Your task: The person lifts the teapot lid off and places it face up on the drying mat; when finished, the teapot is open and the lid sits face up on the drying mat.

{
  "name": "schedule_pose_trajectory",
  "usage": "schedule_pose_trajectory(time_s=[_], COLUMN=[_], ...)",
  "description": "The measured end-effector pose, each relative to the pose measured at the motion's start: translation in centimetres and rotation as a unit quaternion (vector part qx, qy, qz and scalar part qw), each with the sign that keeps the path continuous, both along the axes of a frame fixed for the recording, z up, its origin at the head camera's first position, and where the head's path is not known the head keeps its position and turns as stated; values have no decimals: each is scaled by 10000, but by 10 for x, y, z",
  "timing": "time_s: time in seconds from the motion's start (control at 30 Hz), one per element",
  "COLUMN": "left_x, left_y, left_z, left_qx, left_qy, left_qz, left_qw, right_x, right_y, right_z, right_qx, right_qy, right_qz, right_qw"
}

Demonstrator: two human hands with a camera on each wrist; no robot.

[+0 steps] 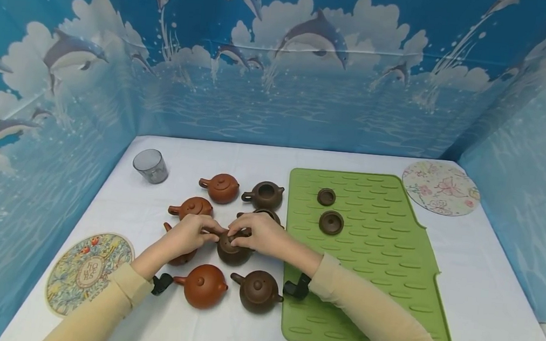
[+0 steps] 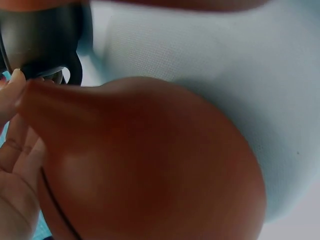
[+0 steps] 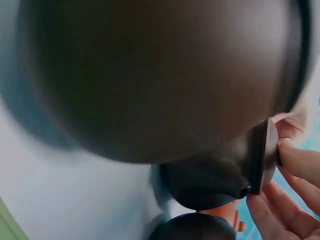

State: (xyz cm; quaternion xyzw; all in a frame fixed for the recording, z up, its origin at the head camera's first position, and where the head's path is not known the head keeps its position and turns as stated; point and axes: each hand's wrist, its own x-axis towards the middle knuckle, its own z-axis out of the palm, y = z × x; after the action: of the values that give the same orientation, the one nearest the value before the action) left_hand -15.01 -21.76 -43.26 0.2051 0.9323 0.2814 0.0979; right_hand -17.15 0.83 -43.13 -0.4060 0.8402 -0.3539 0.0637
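A dark brown teapot [image 1: 232,254] stands among the other pots, between both hands. My right hand [image 1: 259,235] reaches over it and pinches its lid [image 3: 271,155], thumb near the knob and fingertips at the rim; whether the lid is lifted I cannot tell. From the left, my left hand [image 1: 193,236] has thumb and forefinger around this teapot's handle side, partly covering it. A red-brown teapot [image 2: 150,165] fills the left wrist view, close to that hand. Another dark brown teapot [image 1: 258,291] stands nearest me, lid on, and looms blurred in the right wrist view.
Several red-brown teapots [image 1: 204,286] form a column on the left. Two lidless dark teapots [image 1: 267,194] stand behind my hands. Two dark lids [image 1: 331,223] lie on the green mat [image 1: 382,256]. A glass [image 1: 151,166] and round mats [image 1: 90,273] lie near the table's sides.
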Motion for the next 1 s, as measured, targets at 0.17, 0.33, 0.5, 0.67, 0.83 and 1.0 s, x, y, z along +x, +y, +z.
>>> schedule_pose_trajectory(time_s=[0.17, 0.33, 0.5, 0.67, 0.83, 1.0], left_x=[-1, 1, 2, 2, 3, 4], left_y=[0, 0, 1, 1, 0, 2], left_z=[0, -1, -2, 0, 2, 1], left_qx=[11, 76, 104, 81, 66, 65], left_qy=[93, -14, -30, 19, -15, -32], left_qz=[-45, 16, 40, 68, 152, 190], left_qw=[9999, 10000, 9999, 9999, 9999, 9998], right_x=[1, 4, 7, 9, 9, 10], right_y=[10, 27, 55, 89, 116, 140], right_z=[3, 3, -5, -9, -13, -20], right_qx=[-564, -1063, -1639, -2613, -3213, -3316], right_qy=[-821, -2282, -3645, -4680, -4999, -4939], right_qz=[-213, -663, -1063, -1213, -1216, -1293], right_qw=[9948, 9655, 9105, 8354, 7950, 7933])
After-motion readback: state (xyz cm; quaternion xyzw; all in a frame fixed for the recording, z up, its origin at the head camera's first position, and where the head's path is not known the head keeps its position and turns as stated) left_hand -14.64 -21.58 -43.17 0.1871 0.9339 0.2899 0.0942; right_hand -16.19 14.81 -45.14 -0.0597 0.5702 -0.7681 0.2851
